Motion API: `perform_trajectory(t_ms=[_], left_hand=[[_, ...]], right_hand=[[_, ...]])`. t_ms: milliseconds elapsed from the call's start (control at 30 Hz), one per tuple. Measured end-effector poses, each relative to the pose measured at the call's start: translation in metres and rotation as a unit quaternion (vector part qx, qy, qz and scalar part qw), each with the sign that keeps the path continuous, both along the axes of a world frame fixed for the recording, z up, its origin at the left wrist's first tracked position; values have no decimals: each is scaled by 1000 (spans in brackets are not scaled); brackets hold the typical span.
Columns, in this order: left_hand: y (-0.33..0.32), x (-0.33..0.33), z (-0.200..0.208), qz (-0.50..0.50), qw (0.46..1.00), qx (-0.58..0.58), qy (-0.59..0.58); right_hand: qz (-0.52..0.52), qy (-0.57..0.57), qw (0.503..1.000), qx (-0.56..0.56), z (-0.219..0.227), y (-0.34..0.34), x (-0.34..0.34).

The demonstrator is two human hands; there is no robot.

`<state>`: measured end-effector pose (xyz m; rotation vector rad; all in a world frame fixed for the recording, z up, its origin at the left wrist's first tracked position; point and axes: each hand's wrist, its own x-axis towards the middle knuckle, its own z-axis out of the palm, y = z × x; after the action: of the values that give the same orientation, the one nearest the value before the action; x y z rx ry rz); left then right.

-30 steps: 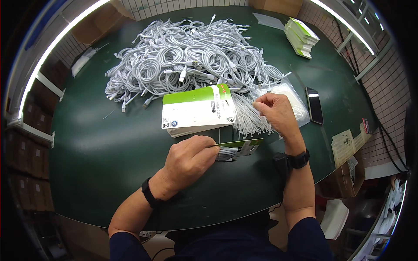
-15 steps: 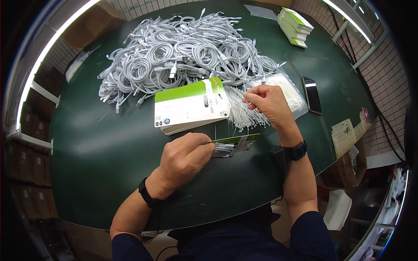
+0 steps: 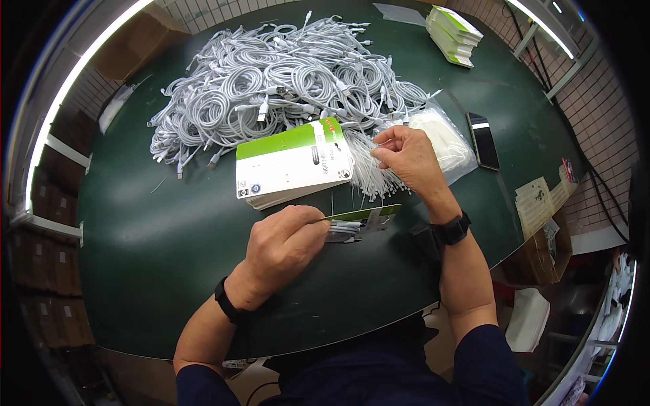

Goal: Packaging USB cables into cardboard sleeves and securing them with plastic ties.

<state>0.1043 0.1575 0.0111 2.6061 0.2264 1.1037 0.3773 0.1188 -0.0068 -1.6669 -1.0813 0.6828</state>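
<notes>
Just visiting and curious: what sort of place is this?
Probably a packing workshop: a heap of coiled white cables, a stack of green-and-white packaging cards and cardboard boxes around a green table.

Green-and-white backing card (image 3: 365,218) lies flat over a coiled white cable; white twist ties (image 3: 369,172) fan out beside it.

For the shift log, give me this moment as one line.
left hand: holds green-and-white backing card with coiled cable | right hand: pinching white tie from bundle of ties | card stack between
</notes>
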Motion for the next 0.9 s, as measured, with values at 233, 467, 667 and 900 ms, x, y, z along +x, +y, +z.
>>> perform_trajectory(t_ms=[233,467,667,900], left_hand=[[0,15,3,-18,1000,-8,5],[4,-14,-10,76,993,-53,69],[6,-1,-4,35,997,46,51],[12,3,0,56,993,77,65]], right_hand=[[-33,-135,988,63,-10,-7,17],[55,-304,949,-63,-14,17,-8],[45,-364,930,-35,-55,38,-19],[32,-355,934,-23,-52,40,-26]])
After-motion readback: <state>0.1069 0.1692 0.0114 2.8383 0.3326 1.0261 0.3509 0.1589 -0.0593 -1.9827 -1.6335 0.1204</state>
